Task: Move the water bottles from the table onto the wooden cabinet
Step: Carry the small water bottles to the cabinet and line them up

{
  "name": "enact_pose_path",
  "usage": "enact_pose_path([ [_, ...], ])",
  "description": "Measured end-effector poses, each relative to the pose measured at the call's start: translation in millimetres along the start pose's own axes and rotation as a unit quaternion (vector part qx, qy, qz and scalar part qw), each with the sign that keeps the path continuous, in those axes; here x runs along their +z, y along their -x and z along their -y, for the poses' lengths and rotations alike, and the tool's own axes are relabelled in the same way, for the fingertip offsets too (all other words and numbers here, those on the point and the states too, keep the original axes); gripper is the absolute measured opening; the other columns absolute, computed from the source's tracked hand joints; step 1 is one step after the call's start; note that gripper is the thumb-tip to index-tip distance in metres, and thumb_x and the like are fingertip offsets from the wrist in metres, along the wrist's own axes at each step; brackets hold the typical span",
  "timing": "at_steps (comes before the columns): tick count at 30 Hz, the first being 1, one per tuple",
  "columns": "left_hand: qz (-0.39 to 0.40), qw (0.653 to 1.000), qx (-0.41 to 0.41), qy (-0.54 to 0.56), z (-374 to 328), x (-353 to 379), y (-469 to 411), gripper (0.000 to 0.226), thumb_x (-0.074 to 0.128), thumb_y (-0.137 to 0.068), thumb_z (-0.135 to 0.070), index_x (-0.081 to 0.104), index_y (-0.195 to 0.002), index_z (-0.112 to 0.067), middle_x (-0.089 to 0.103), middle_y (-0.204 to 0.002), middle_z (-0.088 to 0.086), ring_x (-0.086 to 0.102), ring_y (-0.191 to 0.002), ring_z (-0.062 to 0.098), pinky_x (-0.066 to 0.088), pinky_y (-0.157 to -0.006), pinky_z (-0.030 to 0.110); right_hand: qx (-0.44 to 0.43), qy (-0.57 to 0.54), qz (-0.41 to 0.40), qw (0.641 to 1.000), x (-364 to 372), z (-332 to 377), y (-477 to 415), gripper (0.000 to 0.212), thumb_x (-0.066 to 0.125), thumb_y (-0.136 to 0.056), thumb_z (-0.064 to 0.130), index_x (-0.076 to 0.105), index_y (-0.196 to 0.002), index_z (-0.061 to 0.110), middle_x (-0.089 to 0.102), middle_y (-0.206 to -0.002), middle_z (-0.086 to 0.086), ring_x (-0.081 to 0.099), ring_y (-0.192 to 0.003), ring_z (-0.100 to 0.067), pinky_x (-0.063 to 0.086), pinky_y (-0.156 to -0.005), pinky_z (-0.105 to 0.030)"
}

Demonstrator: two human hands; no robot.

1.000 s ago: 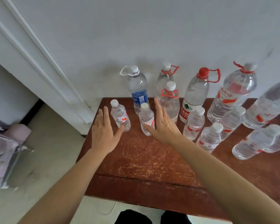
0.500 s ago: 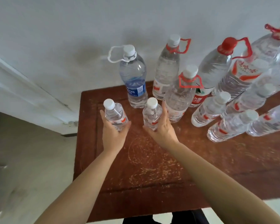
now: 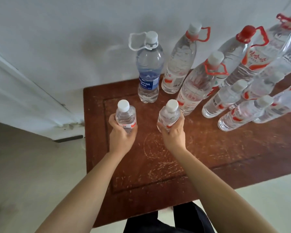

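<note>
My left hand (image 3: 121, 137) is wrapped around a small clear water bottle (image 3: 125, 115) with a white cap and red label. My right hand (image 3: 172, 134) grips a matching small bottle (image 3: 169, 114). Both bottles stand upright over the left part of the scratched brown wooden table (image 3: 158, 165). Behind them stand a tall blue-labelled bottle (image 3: 149, 71) with a white carry loop and a tall red-labelled bottle (image 3: 180, 63). Several more large and small bottles (image 3: 233, 98) crowd the table's right side. No wooden cabinet is in view.
A white wall (image 3: 74, 31) runs right behind the table. A white door frame (image 3: 23, 91) slants down on the left above a beige floor (image 3: 32, 182). My dark trouser legs (image 3: 166, 221) show below the table's near edge.
Both hands went from open and reaching to closed around the two small front bottles. The view tilted down and closer, and the bottles now appear slightly nearer to me.
</note>
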State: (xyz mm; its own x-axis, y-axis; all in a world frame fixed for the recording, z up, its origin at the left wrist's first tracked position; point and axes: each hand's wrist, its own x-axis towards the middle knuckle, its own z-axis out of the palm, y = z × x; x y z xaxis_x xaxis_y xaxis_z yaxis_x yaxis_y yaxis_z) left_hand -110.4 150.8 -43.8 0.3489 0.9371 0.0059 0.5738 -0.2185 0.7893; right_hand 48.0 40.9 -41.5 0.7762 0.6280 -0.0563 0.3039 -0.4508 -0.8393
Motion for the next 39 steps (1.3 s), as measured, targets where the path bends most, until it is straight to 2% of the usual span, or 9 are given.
enact_pose_path([
  [7, -0.064, 0.995, -0.079, 0.024, 14, -20, 70, 0.093, 0.089, -0.069, -0.020, 0.024, -0.135, -0.012, 0.056, -0.105, -0.004, 0.068, -0.090, 0.029, 0.054, -0.077, 0.034, 0.020, -0.015, 0.016, 1.000, -16, -8, 51, 0.076, 0.073, -0.091, 0.036, 0.014, -0.137, 0.050, 0.037, -0.155, -0.006, 0.052, -0.130, -0.036, 0.052, -0.097, -0.053],
  [11, -0.105, 0.988, -0.112, 0.030, 9, -25, 106, 0.089, 0.089, -0.071, -0.024, 0.027, -0.134, -0.014, 0.061, -0.109, 0.001, 0.068, -0.093, 0.030, 0.056, -0.080, 0.040, 0.005, -0.013, 0.066, 0.998, -31, -20, 73, 0.078, 0.073, -0.091, 0.035, 0.014, -0.139, 0.047, 0.040, -0.153, -0.007, 0.053, -0.129, -0.036, 0.051, -0.097, -0.046],
  [16, -0.150, 0.977, -0.151, 0.025, -9, -25, 163, 0.074, 0.080, -0.082, -0.033, 0.030, -0.133, -0.015, 0.059, -0.107, -0.004, 0.067, -0.093, 0.026, 0.054, -0.079, 0.037, -0.042, 0.003, 0.151, 0.988, -62, -38, 88, 0.085, 0.076, -0.089, 0.034, 0.022, -0.153, 0.024, 0.038, -0.153, -0.004, 0.050, -0.131, -0.031, 0.046, -0.094, -0.038],
  [20, -0.225, 0.947, -0.228, 0.018, -30, -20, 216, 0.066, 0.078, -0.084, -0.032, 0.038, -0.133, -0.012, 0.057, -0.099, -0.008, 0.061, -0.088, 0.021, 0.040, -0.076, 0.029, -0.085, 0.029, 0.222, 0.971, -89, -44, 90, 0.091, 0.073, -0.090, 0.044, 0.009, -0.156, 0.048, 0.043, -0.136, 0.003, 0.054, -0.119, -0.025, 0.050, -0.091, -0.044],
  [22, -0.267, 0.925, -0.270, -0.008, -37, -20, 246, 0.064, 0.078, -0.082, -0.034, 0.041, -0.132, -0.017, 0.062, -0.101, -0.006, 0.064, -0.092, 0.026, 0.041, -0.074, 0.032, -0.112, 0.042, 0.250, 0.961, -97, -46, 93, 0.092, 0.069, -0.093, 0.047, 0.000, -0.152, 0.061, 0.040, -0.122, 0.007, 0.057, -0.111, -0.025, 0.051, -0.089, -0.043],
  [25, -0.323, 0.895, -0.295, -0.085, -39, -24, 292, 0.068, 0.078, -0.081, -0.034, 0.042, -0.137, -0.022, 0.064, -0.119, 0.005, 0.064, -0.103, 0.033, 0.050, -0.080, 0.042, -0.159, 0.059, 0.282, 0.944, -97, -47, 101, 0.086, 0.064, -0.096, 0.047, 0.000, -0.152, 0.062, 0.040, -0.118, 0.007, 0.058, -0.109, -0.026, 0.052, -0.089, -0.040],
  [28, -0.352, 0.870, -0.307, -0.157, -44, -35, 345, 0.070, 0.078, -0.082, -0.027, 0.040, -0.141, -0.017, 0.061, -0.128, 0.010, 0.061, -0.110, 0.035, 0.051, -0.085, 0.046, -0.207, 0.069, 0.321, 0.921, -88, -36, 120, 0.083, 0.067, -0.096, 0.042, 0.013, -0.158, 0.046, 0.049, -0.130, -0.005, 0.057, -0.114, -0.029, 0.053, -0.091, -0.043],
  [33, -0.377, 0.829, -0.309, -0.274, -64, -77, 439, 0.061, 0.077, -0.080, -0.017, 0.043, -0.131, -0.012, 0.066, -0.107, 0.013, 0.065, -0.094, 0.038, 0.052, -0.079, 0.046, -0.338, 0.040, 0.383, 0.859, -69, 7, 178, 0.074, 0.074, -0.091, 0.035, 0.032, -0.152, 0.032, 0.051, -0.133, -0.007, 0.056, -0.116, -0.030, 0.054, -0.095, -0.047],
  [39, -0.385, 0.712, -0.378, -0.450, -72, -127, 568, 0.074, 0.083, -0.071, -0.014, 0.046, -0.135, -0.023, 0.062, -0.124, 0.011, 0.060, -0.111, 0.034, 0.044, -0.094, 0.057, -0.546, -0.031, 0.394, 0.739, -63, 71, 295, 0.070, 0.079, -0.087, 0.032, 0.042, -0.146, 0.026, 0.059, -0.122, -0.016, 0.057, -0.109, -0.036, 0.052, -0.091, -0.054],
])
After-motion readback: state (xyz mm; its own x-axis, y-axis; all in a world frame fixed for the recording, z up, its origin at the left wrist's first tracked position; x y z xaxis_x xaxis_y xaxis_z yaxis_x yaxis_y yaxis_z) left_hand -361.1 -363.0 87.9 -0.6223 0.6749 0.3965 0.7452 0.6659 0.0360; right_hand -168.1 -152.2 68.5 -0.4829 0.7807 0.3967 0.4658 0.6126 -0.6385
